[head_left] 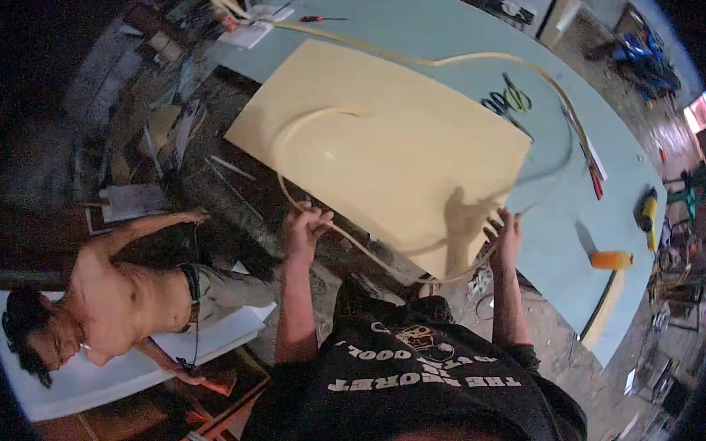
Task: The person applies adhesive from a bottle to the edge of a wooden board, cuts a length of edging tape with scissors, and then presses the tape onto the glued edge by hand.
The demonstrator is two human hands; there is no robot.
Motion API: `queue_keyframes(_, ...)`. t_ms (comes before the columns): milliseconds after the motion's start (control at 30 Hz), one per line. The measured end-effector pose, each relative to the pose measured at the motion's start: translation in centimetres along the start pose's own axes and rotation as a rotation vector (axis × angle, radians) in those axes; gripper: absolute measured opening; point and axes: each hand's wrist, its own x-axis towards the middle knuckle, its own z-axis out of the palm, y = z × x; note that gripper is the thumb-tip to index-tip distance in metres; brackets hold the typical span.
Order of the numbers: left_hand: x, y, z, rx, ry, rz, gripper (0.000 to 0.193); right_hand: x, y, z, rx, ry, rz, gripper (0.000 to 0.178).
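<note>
Head view: the L hand [305,225] is closed round a long pale strip [279,147], thumb against fingers. The R hand [507,230] is well apart from it, fingers part-curled next to the strip's other stretch – can't tell if it actually grips or just steadies. Btwn them the strip sags in a bow on the person's side of a cream board [397,150]; beyond the L hand it arcs back over the board, w/ its tip free.

Main risk, I'd say: spring-back. The strip looks bendy, prob. under some tension, so if the R hand is only loosely on it, that part could flick out or twist. Too tight a bend nr the L hand might kink it. The free tip could scrape the board b/c nothing holds it down.

Board also seems to jut past the edge of the blue-grey table [564,217] – a knock from a forearm or body could shift or tip it. On the far side lie a 2nd strip [472,56] and green-handled scissors [517,98]; a wide swing could snag on either. Co-worker [133,288] at L, arm out, might get brushed by a whipping loop.
</note>
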Motion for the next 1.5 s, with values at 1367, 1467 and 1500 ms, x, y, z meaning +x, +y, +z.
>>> queue_keyframes(1367,21.3,28.6,-5.8,-0.343,-0.566,0.324,0.073,-10.0,-1.3,46.8,-0.631,-1.505,-0.368,0.032)
queue_keyframes(1467,21.4,30.1,-3.1,-0.067,-0.453,0.502,0.064,-8.3,-1.4,45.7,-0.619,-1.397,-0.141,0.036)
queue_keyframes(1500,21.6,30.2,-2.4,-0.015,-0.455,0.586,0.060,-7.7,-1.2,45.6,-0.595,-1.340,-0.071,0.038)
